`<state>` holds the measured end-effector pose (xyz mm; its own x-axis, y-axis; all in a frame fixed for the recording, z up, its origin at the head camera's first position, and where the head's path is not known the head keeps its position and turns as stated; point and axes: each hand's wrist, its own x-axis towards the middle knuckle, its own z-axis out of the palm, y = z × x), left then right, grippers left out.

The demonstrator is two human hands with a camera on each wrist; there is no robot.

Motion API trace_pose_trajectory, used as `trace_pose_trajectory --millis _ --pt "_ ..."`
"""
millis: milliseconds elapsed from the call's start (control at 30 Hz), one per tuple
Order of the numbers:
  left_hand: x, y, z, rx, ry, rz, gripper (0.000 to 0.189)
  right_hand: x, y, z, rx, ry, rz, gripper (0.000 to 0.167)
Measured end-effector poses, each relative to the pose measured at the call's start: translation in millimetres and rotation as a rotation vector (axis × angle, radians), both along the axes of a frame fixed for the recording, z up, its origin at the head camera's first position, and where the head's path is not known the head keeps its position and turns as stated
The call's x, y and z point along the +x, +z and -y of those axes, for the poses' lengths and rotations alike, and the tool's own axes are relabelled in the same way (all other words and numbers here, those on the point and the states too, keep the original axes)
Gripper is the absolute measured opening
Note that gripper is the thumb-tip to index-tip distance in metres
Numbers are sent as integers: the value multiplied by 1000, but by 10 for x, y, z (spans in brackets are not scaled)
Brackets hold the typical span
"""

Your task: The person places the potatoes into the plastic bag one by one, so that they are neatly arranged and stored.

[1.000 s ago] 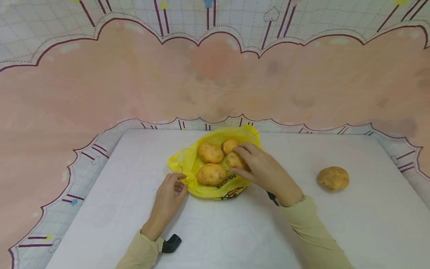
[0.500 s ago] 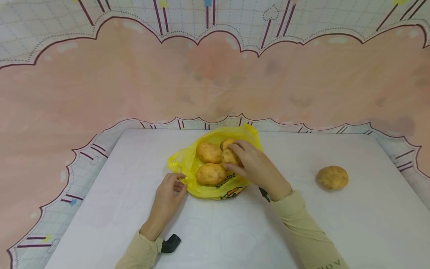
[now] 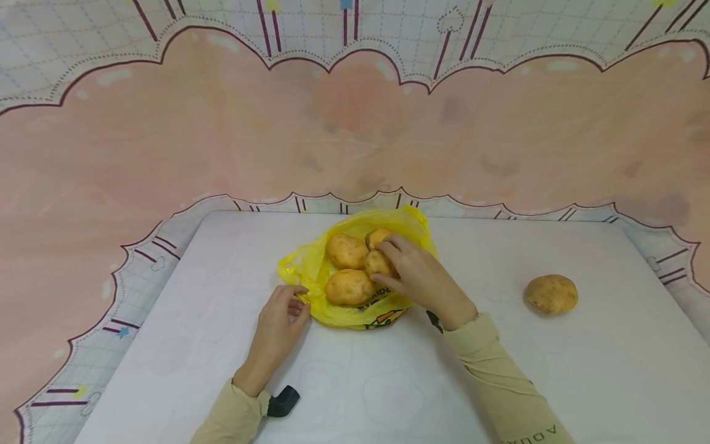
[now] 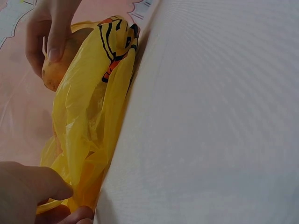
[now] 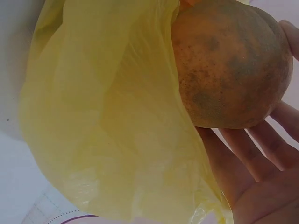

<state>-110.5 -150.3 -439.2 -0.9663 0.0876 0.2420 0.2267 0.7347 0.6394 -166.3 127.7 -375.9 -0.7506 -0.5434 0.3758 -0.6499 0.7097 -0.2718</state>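
A yellow plastic bag (image 3: 310, 271) lies spread on the table, its mouth open and dark print near its front edge. Three potatoes rest in it: one at the left (image 3: 346, 251), one in front (image 3: 349, 287) and one at the back (image 3: 378, 236), partly covered by fingers. My right hand (image 3: 418, 274) holds another potato (image 3: 378, 264) between thumb and fingers, over the bag's right part and close against the others. In the right wrist view this potato (image 5: 229, 65) sits partly behind the bag's yellow film. At the bag's left edge, my left hand (image 3: 280, 317) pinches the plastic, seen in the left wrist view.
A single potato (image 3: 551, 295) lies on the white tabletop (image 3: 554, 370) to the right, well apart from the bag. Behind the table hangs a patterned pinkish cloth (image 3: 355, 135). A black wrist device (image 3: 283, 401) sticks out by the left sleeve.
My right hand has moved a little left with its potato, bringing it nearer the other potatoes in the bag. The left hand has stayed at the bag's edge.
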Motion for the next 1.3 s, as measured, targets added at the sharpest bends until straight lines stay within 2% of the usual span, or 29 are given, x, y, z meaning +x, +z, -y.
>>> trace_pose_trajectory --millis 633,967,1300 --pt "-6 4 -18 2 7 0 28 -18 -73 -76 82 -5 50 39" --pt "-6 7 -16 13 4 11 28 -16 -92 -94 102 -22 96 41" --pt "-1 7 -9 17 4 18 28 -16 -120 -90 124 -29 104 43"
